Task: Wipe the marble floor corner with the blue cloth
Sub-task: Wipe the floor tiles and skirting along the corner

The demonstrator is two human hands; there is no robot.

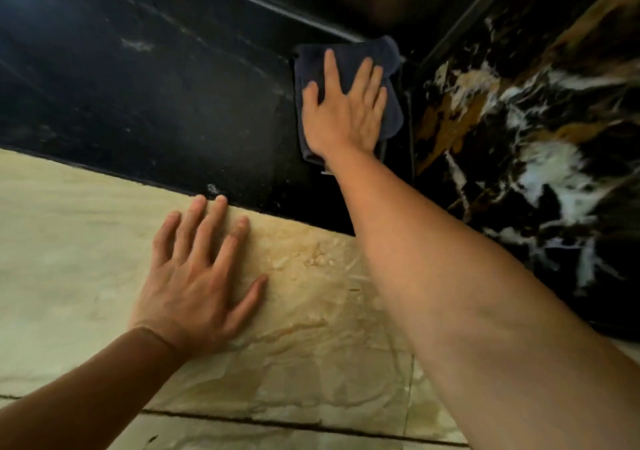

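The right hand (341, 112) lies flat with its fingers spread, palm pressed down on the blue cloth (349, 69). It grips nothing; the fingers simply fan out across the fabric. The cloth is dark navy and folded into a rough rectangle. It shows beyond the fingertips, along both sides of the hand, and as a small flap below the wrist. It lies on the black marble strip (173, 103), at that strip's far right end, right in the corner where the strip meets the veined marble slab (519, 131). The cloth's right edge sits just beside the seam between the two. Its far edge touches or nearly touches a dark raised ledge (277, 6) that runs along the strip's far side.

The right forearm (450, 276) reaches in from the lower right, crossing over the pale floor and the near edge of the black strip.

The left hand (197, 276) is also open, its fingers spread and pressed flat on the beige marble floor (311, 345). Its fingertips lie just short of the edge where the beige floor meets the black strip. It is well apart from the cloth.

The veined slab is black with white and amber streaks. Dark grout lines cross the near part of the beige floor. No writing, label or brand can be read on the cloth or the stone.
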